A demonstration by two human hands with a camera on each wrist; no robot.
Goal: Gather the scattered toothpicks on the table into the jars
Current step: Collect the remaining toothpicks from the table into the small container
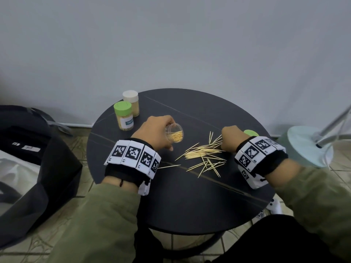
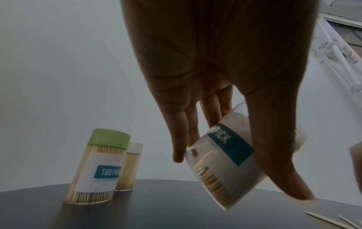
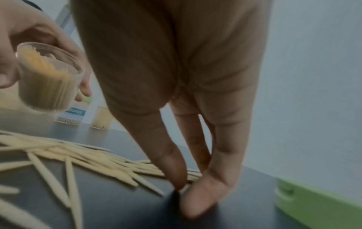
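Note:
Scattered toothpicks (image 1: 203,154) lie in a loose pile at the middle right of the round dark table (image 1: 190,202). My left hand (image 1: 152,130) grips an open clear jar (image 1: 173,133), tilted, its mouth toward the pile and partly filled with toothpicks; the left wrist view shows its label (image 2: 229,148). My right hand (image 1: 228,138) is down at the pile's right end. In the right wrist view its thumb and index fingertips (image 3: 176,175) meet on the tabletop, pinching the ends of a few toothpicks (image 3: 109,162). A loose green lid (image 1: 250,132) lies just beyond the right hand.
Two closed full jars stand at the table's back left: a green-lidded jar (image 1: 124,118) and a white-lidded jar (image 1: 132,103). A black bag (image 1: 38,168) sits on the floor left. A pale green stand base (image 1: 307,145) is on the right, close to the table edge.

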